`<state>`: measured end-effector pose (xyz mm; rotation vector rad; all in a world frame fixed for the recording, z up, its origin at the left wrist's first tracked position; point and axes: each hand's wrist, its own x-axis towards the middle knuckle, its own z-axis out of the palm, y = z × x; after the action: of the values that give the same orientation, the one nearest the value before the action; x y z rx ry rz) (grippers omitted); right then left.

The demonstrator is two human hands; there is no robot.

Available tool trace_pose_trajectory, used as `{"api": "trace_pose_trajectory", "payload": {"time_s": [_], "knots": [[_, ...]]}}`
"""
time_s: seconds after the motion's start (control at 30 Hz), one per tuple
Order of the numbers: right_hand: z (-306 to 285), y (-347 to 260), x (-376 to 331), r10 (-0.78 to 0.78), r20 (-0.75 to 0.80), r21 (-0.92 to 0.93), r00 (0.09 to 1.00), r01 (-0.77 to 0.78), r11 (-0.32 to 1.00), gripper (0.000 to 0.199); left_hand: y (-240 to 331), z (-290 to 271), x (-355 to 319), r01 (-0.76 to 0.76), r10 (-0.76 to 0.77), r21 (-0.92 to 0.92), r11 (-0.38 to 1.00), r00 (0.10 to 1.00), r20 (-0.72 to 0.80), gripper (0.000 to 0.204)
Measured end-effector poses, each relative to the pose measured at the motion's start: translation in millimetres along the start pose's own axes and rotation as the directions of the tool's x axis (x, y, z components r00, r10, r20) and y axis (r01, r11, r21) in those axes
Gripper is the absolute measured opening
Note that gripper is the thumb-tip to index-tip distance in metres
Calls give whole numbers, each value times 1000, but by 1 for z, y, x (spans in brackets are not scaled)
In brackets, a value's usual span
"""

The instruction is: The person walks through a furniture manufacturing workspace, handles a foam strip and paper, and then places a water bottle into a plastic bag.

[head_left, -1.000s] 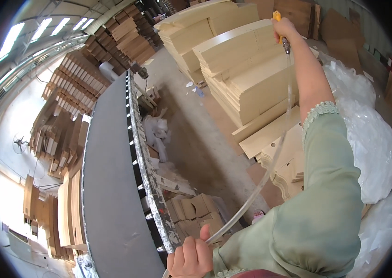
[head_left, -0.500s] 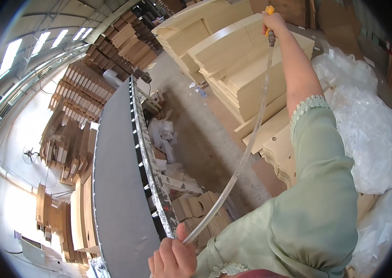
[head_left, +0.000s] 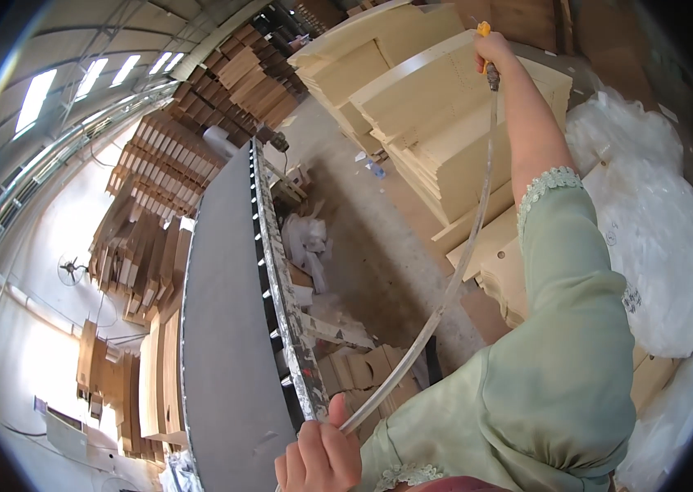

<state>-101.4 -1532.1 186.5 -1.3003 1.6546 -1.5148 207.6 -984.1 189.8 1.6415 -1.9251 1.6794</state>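
The person's right hand (head_left: 497, 54) grips a yellow tool (head_left: 484, 29) with a metal fitting (head_left: 492, 79), out there by stacked cream boards (head_left: 418, 75), while the left hand (head_left: 319, 457) clasps its translucent, flexible plastic hose (head_left: 438, 315) near the long grey belt (head_left: 231, 328)

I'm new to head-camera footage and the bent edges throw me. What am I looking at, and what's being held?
There is no machine doing the handling here: these are a person's two bare hands. The view comes from a wide fisheye camera on the person's head, looking down, which is why straight edges bend.

The right hand, stretched out ahead, holds a yellow tool. A metal fitting joins it to a clear hose, which curves back to the left hand, closed around it.

Pale boards lie stacked below the right hand. A long grey surface, perhaps a conveyor belt, runs along the left, and clear plastic is bunched at the right.
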Motion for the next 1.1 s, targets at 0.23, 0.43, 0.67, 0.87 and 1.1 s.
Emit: {"api": "trace_pose_trajectory", "payload": {"time_s": [0.23,0.43,0.67,0.87,1.1], "knots": [[59,-49,-24,-85,162,143,983,62,988,39,-19,1,-20,190,-188,50,981,981,-40,33],[157,-97,-51,-204,288,221,936,142,965,36,-27,7,-42,404,-402,121,907,915,-45,37],[285,-120,-42,-324,79,-97,943,331,939,40,-34,37,-64,551,-553,120,826,833,-22,41],[373,-136,-140,-141,557,-27,818,188,982,40,-25,57,-83,671,-680,111,733,725,106,40],[457,-44,-172,-168,417,-145,894,248,958,57,-26,91,-119,855,-851,54,516,505,147,39]]}}
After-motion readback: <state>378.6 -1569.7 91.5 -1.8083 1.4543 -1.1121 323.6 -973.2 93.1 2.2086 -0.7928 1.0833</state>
